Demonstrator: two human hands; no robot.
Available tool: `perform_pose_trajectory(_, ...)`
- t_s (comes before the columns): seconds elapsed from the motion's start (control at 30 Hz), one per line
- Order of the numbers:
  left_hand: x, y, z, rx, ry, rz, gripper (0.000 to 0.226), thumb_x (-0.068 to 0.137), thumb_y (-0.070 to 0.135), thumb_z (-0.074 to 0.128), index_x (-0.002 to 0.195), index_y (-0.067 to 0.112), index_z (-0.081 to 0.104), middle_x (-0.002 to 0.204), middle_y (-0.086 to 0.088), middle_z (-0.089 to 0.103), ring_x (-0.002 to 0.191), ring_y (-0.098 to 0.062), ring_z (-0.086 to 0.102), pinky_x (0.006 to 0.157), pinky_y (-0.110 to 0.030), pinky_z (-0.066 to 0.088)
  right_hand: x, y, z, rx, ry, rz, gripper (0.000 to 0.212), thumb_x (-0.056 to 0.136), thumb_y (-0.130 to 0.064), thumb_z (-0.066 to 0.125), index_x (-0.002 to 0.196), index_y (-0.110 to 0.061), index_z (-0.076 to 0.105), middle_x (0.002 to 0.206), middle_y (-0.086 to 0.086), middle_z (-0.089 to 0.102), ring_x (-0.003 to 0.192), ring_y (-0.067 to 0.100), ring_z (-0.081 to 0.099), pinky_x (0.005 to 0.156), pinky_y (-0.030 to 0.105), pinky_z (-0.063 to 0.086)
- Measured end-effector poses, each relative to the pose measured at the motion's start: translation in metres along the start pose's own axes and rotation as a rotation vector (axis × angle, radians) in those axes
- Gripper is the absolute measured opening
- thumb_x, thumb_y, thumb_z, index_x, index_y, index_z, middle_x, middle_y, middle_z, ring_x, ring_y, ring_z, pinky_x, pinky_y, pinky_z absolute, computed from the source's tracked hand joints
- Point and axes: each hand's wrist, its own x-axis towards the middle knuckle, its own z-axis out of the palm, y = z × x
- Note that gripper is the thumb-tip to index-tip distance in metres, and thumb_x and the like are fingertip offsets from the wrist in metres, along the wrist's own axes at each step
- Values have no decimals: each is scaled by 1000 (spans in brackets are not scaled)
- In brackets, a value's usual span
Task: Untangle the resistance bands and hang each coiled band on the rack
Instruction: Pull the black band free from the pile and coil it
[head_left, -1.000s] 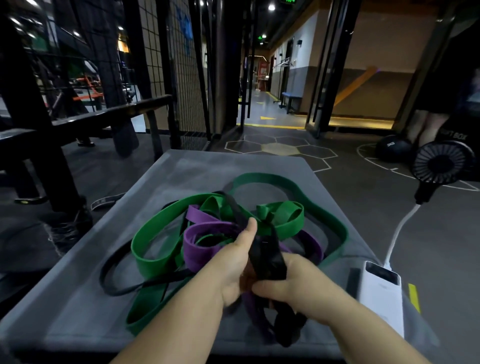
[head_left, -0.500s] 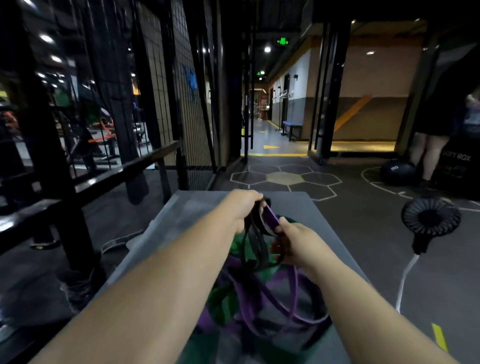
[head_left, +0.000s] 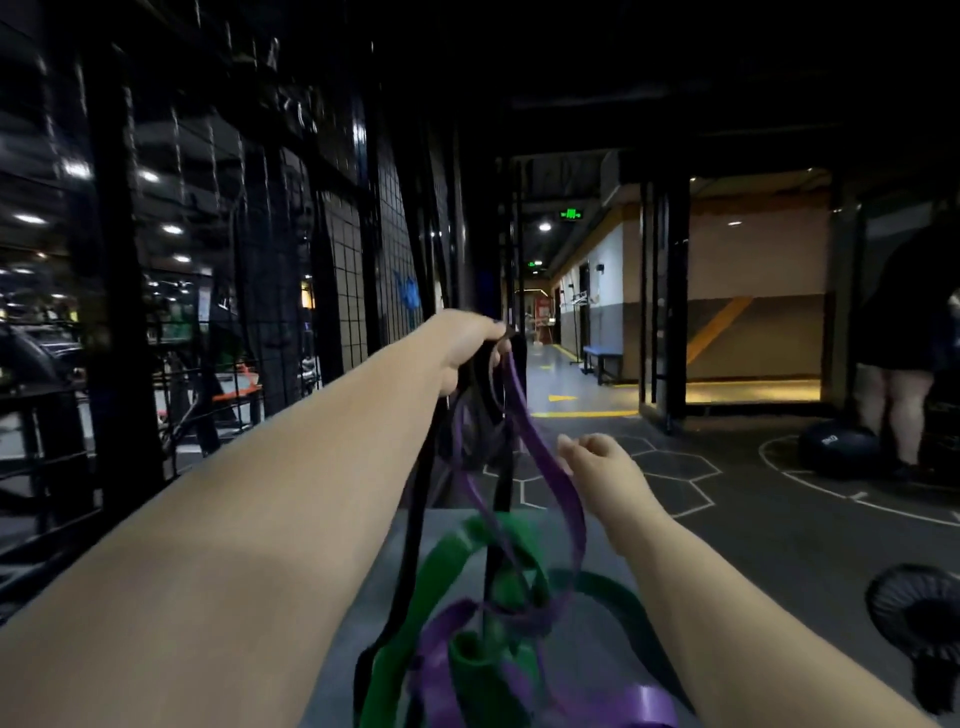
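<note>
Head view. Holding black band (head_left: 414, 519) and purple band (head_left: 566, 499) bunched high in left grip (head_left: 470, 345), fingers curled tight round both. Trailing down, seemingly soft, light and stretchy, into green band (head_left: 441, 566) tangled on tabletop (head_left: 452, 519). Probably best taking hold at a free loop. Blurring right grip (head_left: 597, 460) just beside purple band: pinching or not, impossible to tell. Not showing any rack clearly.

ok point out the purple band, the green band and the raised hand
purple band (head_left: 571, 499): head view, right side of hanging loop
green band (head_left: 436, 566): head view, broad slanting strip
left hand (head_left: 462, 345): head view, back of the hand
</note>
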Motion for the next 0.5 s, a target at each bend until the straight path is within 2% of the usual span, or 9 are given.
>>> perform_pose_trajectory(0.1,-8,-23,0,52,-168,-174,30,100,17,48,72,10,56,49,2,57,41,-8,50,42,-15,44,1,-3,0,-106,36,-29,19,100,-36,50,105,-18,57,93,-1,58,84,17,55,82,37,44)
perform_pose_trajectory(0.17,-12,-41,0,108,-299,-230,29,100,17,48,73,8,56,51,0,57,40,-8,51,43,-17,45,-1,-2,2,-126,-6,-36,11,101,-26,49,109,-26,56,106,-1,59,97,20,56,85,35,45)
perform_pose_trajectory(0.23,-12,-55,-2,162,-366,-214,24,99,15,50,76,9,57,56,-1,57,43,-9,50,44,-18,45,-8,-4,5,-94,-125,-65,23,99,-14,48,106,-35,54,114,-2,62,104,17,57,87,31,44)
perform_pose_trajectory(0.3,-14,-60,-7,157,-384,-188,23,98,15,51,76,10,56,58,-2,52,44,-9,47,42,-18,43,-15,-5,4,15,-261,-24,33,98,-11,44,104,-40,57,110,-6,66,103,12,60,85,30,44)
perform_pose_trajectory(0.37,-20,-59,-13,145,-410,-181,26,98,19,53,73,11,56,57,-1,50,43,-8,44,40,-17,42,-23,-2,1,145,-385,37,31,95,-17,45,113,-37,61,103,-5,69,98,15,64,83,34,43)
perform_pose_trajectory(0.4,-23,-58,-17,149,-424,-176,27,97,21,55,72,11,57,56,-1,50,43,-8,44,40,-17,41,-27,1,0,186,-434,46,32,91,-24,51,120,-32,60,101,-3,69,93,16,65,81,34,44)
perform_pose_trajectory(0.43,-25,-55,-21,166,-438,-162,27,95,23,57,71,12,58,56,0,50,44,-8,43,40,-17,41,-28,4,-2,198,-476,39,42,85,-31,58,126,-28,58,102,-2,70,89,15,65,79,33,45)
perform_pose_trajectory(0.5,-29,-50,-28,238,-484,-120,25,90,25,65,68,14,58,59,1,49,48,-8,42,44,-18,41,-31,6,-1,198,-521,19,52,78,-34,70,128,-27,55,107,-3,69,87,11,66,78,28,48)
